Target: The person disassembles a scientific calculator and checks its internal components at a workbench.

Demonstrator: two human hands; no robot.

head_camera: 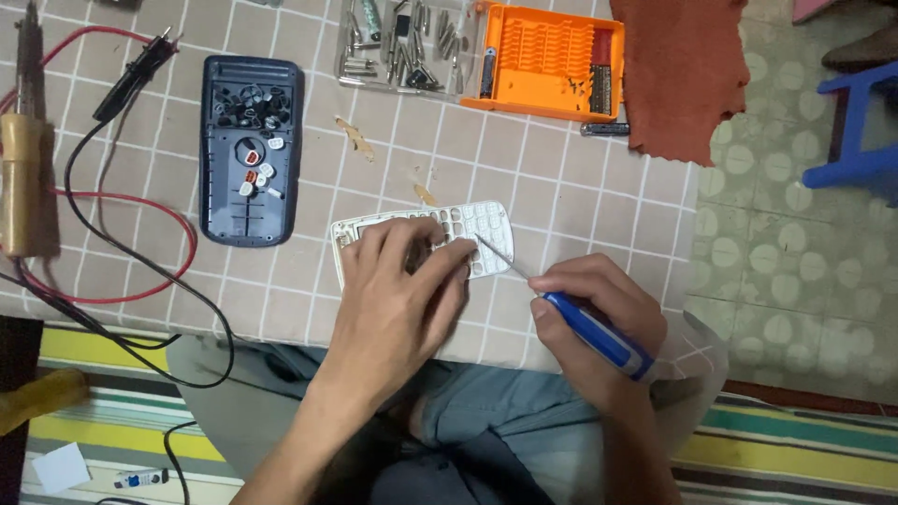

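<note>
My left hand (pixel 404 295) lies flat over a white keypad panel (pixel 477 224) full of small rectangular holes, pressing it onto the checked tablecloth (pixel 580 196). My right hand (pixel 591 313) grips a blue-handled screwdriver (pixel 599 335); its thin metal tip reaches up-left and touches the panel's near edge beside my left fingertips. Left of the panel lies a dark blue calculator shell (pixel 251 150), face down, with loose black and white keys heaped inside it.
An orange bit holder (pixel 552 61) and a clear tray of metal bits (pixel 402 47) stand at the table's back. A rust-red cloth (pixel 678 70) hangs off the right edge. A wooden-handled soldering iron (pixel 21 178) and red and black probe leads (pixel 140 243) lie left. A blue stool (pixel 856 126) stands on the floor.
</note>
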